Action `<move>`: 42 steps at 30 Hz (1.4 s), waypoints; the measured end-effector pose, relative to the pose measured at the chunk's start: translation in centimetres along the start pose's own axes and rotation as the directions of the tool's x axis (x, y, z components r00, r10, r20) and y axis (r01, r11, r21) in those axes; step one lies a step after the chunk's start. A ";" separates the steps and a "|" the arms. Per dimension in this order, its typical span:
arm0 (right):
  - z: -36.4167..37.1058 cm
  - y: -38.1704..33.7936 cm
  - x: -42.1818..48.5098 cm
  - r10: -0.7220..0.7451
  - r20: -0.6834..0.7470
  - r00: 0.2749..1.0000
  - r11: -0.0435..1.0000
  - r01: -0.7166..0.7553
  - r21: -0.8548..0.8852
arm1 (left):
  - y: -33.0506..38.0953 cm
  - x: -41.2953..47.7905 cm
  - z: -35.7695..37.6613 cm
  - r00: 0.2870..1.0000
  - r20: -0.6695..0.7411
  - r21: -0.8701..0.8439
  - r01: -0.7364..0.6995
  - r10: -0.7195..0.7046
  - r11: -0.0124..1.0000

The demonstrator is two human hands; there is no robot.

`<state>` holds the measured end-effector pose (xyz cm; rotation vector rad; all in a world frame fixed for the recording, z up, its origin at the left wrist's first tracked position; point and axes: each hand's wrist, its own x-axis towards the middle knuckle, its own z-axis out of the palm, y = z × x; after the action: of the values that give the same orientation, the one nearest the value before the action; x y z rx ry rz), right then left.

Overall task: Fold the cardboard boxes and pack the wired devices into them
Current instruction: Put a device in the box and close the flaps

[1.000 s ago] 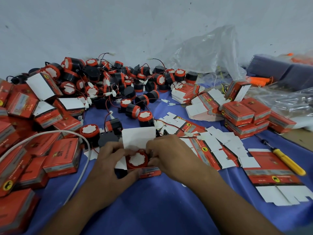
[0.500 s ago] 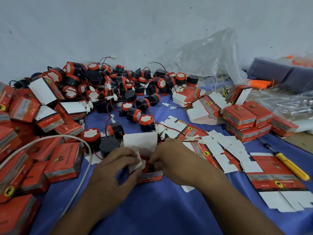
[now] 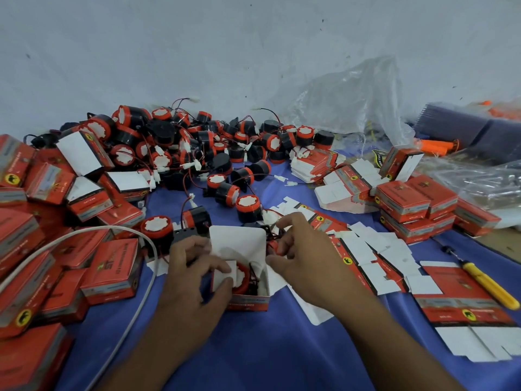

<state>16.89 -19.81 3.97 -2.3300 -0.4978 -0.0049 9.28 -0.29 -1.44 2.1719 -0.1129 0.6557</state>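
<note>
A small red cardboard box [image 3: 248, 302] with a white inside stood open on the blue-covered tabletop [image 3: 282, 351], its lid flap up. A round black-and-orange wired device [image 3: 244, 277] sat inside it. The left hand [image 3: 194, 275] gripped the box's left side, thumb and fingertip pinching a white side flap over the device. The right hand [image 3: 307, 266] curled at the right rim beside red wire; whether it pinched wire or cardboard could not be told. A heap of loose devices [image 3: 197, 148] lay behind, a yellow-handled screwdriver [image 3: 490, 286] to the right.
</note>
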 end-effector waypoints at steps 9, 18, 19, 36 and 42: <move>1.9 -0.5 -0.7 -0.052 0.099 0.994 0.897 0.003 0.442 | -1.1 0.0 0.1 0.999 0.032 -0.162 0.024 -0.019 0.986; 2.1 0.3 -0.4 -0.258 0.080 0.963 0.941 0.232 0.246 | -0.8 0.3 -0.5 0.995 0.062 -0.284 0.092 -0.077 0.954; 1.9 0.5 -0.4 -0.302 0.082 0.950 0.941 0.284 0.186 | -0.8 0.3 -0.5 0.995 0.079 -0.250 0.077 -0.059 0.965; 1.2 2.5 -0.9 -0.332 0.142 0.933 0.914 0.280 0.294 | -0.9 0.0 -0.8 0.973 0.222 -0.252 0.126 -0.069 0.960; 1.8 3.0 -1.3 -0.427 0.196 0.883 0.901 0.396 0.179 | -0.3 0.0 -1.0 0.982 0.185 -0.166 0.012 0.019 0.986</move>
<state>16.54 -21.02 0.43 -2.0607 -1.0749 0.0958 8.95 0.71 -1.14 2.0668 -0.2618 0.4272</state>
